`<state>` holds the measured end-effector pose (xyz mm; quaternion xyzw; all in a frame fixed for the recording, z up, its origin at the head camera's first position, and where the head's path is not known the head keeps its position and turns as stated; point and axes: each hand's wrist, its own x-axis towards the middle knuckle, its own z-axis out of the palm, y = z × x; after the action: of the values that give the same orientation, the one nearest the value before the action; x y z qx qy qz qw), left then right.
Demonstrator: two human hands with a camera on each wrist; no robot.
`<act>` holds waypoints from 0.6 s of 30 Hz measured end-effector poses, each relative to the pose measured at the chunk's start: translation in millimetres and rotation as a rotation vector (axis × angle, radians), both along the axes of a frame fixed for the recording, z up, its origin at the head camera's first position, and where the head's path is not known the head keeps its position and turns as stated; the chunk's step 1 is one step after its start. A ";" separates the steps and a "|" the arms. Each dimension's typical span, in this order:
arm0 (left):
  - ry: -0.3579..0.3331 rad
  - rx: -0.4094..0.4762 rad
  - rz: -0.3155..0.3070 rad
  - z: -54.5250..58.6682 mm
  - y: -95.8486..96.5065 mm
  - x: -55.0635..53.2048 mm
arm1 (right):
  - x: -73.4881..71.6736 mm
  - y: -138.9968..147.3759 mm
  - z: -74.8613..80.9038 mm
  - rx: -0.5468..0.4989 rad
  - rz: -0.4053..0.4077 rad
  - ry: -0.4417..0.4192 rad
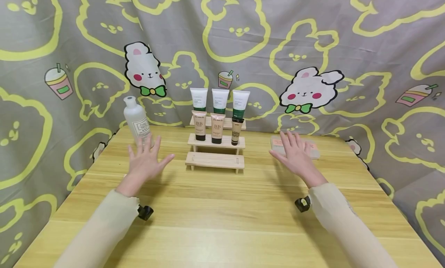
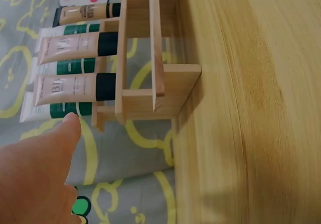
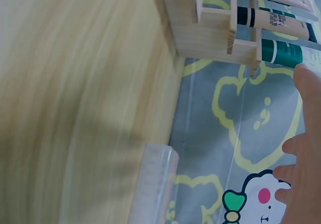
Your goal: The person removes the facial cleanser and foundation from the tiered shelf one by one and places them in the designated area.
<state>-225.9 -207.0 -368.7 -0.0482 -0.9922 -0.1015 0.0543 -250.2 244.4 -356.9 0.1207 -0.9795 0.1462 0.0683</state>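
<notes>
My left hand (image 1: pixel 144 161) is held over the table with its fingers spread, in front of a white bottle (image 1: pixel 136 119) whose lower part it hides. On the other side, my right hand (image 1: pixel 295 154) spreads its fingers above a flat clear box (image 1: pixel 314 152) with an orange label. Neither hand holds anything. Between them stands a three-tier wooden rack (image 1: pixel 214 160). White-and-green tubes (image 1: pixel 220 100) line its top tier. Two pink BB cream tubes (image 1: pixel 217 129) and a tan tube with a black cap (image 1: pixel 236 131) occupy the middle tier, while the bottom tier is bare.
The wooden table (image 1: pixel 222 221) meets a grey curtain (image 1: pixel 243 40) with yellow cartoon outlines at the back and sides. A small black camera (image 1: pixel 145 212) sits at the left wrist, another black camera (image 1: pixel 302 204) at the right.
</notes>
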 end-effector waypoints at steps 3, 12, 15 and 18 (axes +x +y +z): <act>0.002 0.002 -0.008 -1.3 3.0 -2.5 | -4.3 -4.9 4.0 -0.024 0.013 -0.004; -0.084 0.011 -0.027 -10.6 23.0 -18.2 | -21.5 -22.0 15.6 -0.271 0.110 -0.045; -0.107 0.056 -0.057 -14.1 31.1 -23.5 | -28.7 -31.9 17.6 -0.357 0.136 -0.065; -0.117 0.113 -0.098 -18.0 37.4 -27.5 | -35.7 -43.7 19.0 -0.437 0.138 -0.084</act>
<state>-253.5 -169.6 -386.6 -0.0878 -0.9828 -0.1623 -0.0063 -285.9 200.8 -337.9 0.1633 -0.9159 0.3642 0.0420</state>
